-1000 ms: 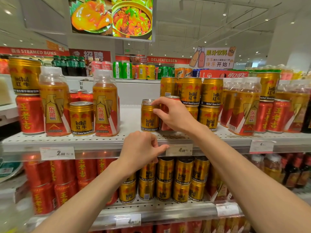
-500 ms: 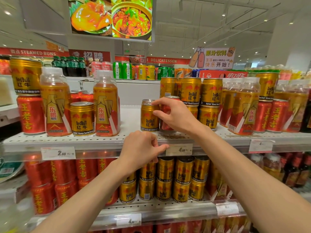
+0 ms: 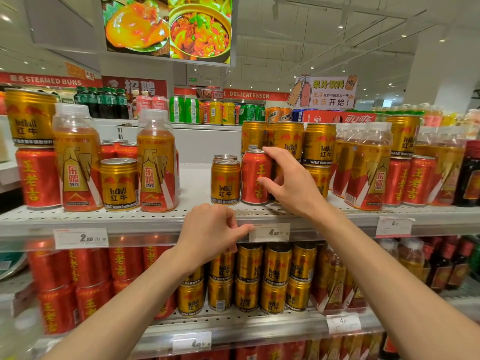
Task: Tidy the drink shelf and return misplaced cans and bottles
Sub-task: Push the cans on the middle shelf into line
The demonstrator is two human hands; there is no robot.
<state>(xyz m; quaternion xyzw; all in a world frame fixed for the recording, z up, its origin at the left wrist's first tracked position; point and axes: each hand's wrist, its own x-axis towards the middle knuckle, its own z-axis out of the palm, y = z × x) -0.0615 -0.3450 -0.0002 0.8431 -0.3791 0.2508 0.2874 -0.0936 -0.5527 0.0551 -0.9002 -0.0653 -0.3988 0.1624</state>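
My right hand (image 3: pixel 288 183) grips a red can with yellow characters (image 3: pixel 254 178) that stands on the white top shelf (image 3: pixel 181 216), thumb on its front and fingers over its rim. A gold Red Bull can (image 3: pixel 225 181) stands just left of it, touching or nearly so. Behind my right hand rise stacked gold Red Bull cans (image 3: pixel 318 144). My left hand (image 3: pixel 210 235) rests loosely curled against the shelf's front edge, its forefinger at a price tag (image 3: pixel 270 232), holding nothing.
At the shelf's left stand two orange bottles (image 3: pixel 157 165), a gold can (image 3: pixel 119 183) and red cans (image 3: pixel 37 178). More orange bottles (image 3: pixel 368 167) and red cans (image 3: pixel 418 180) fill the right. The shelf below holds red cans (image 3: pixel 88 266) and gold cans (image 3: pixel 275 276).
My right hand has shifted to the right side of the red can, so the can's front now shows. My left hand has stayed at the shelf edge.
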